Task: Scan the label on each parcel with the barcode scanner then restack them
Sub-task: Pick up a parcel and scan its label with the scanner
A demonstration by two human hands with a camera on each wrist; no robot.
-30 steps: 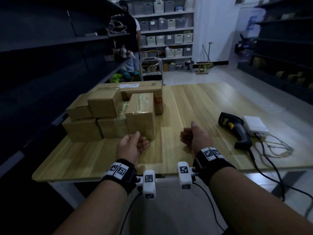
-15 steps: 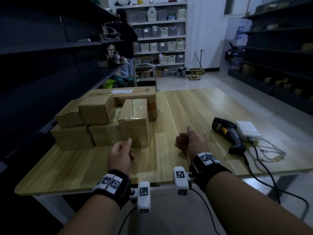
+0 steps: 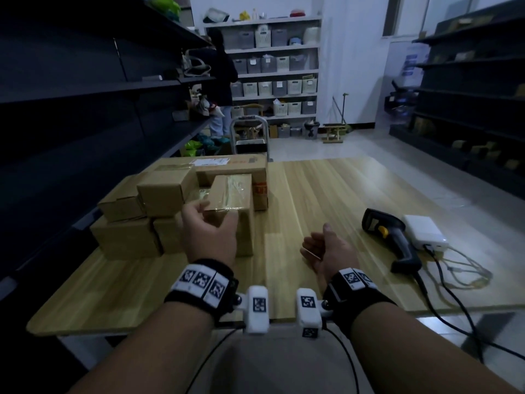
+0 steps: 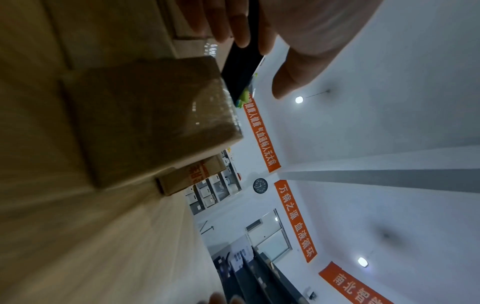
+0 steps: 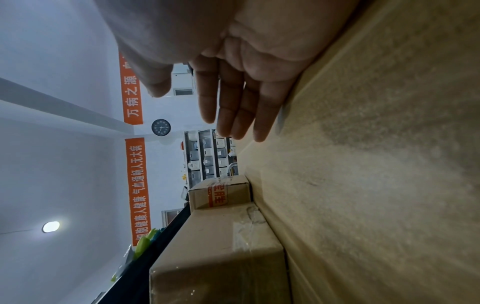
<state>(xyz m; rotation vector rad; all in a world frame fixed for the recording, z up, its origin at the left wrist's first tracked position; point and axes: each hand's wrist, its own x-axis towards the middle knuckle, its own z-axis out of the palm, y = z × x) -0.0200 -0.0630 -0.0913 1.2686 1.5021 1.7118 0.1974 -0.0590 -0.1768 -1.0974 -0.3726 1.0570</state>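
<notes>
Cardboard parcels (image 3: 159, 211) stacked on the table (image 3: 312, 189), contents hidden.

Left hand (image 3: 208, 233) was raised toward 11 o'clock, knuckles up, fingers (image 4: 241, 30) loosely extended, thumb (image 4: 293, 82) spread apart, gripping nothing. Right hand (image 3: 326, 248) lay lower at 1 o'clock, thumb uppermost, fingers (image 5: 233, 107) relaxed and nearly straight. Both forearms were bare, with black bands at the wrists.
</notes>
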